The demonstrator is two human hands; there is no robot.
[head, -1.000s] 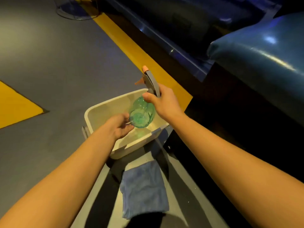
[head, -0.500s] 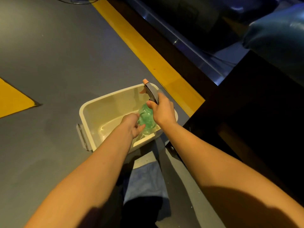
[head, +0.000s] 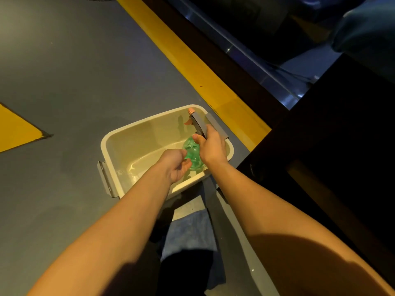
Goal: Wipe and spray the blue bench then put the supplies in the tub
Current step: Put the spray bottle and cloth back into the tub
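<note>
**Spray bottle low inside tub, both hands on it**

Left: open grey floor (head: 64, 77), with a yellow wedge (head: 17, 129) at the far-left edge, well apart from the tub. White tub (head: 111, 146) sits mid-scene on the floor; grey handle (head: 105, 180) on its near-left end. Left half of the tub interior is bare.

Left hand (head: 176, 165), fingers loosely curled and partly apart, cups the near side of the green spray bottle (head: 192, 153). Right hand (head: 211, 146) is clamped round the bottle's neck, just under the grey trigger head (head: 198, 123). Bottle stands in the tub's right end, nozzle close to the far rim.

Blue cloth (head: 188, 231) lies on the floor near the tub, outside it.

Right: yellow stripe (head: 192, 67) runs diagonally, just beyond the tub's far-right corner; dark bench base (head: 320, 167) closes off that side.

Versus 0.5 s ago: bottle sits lower in the tub; grips unchanged.
</note>
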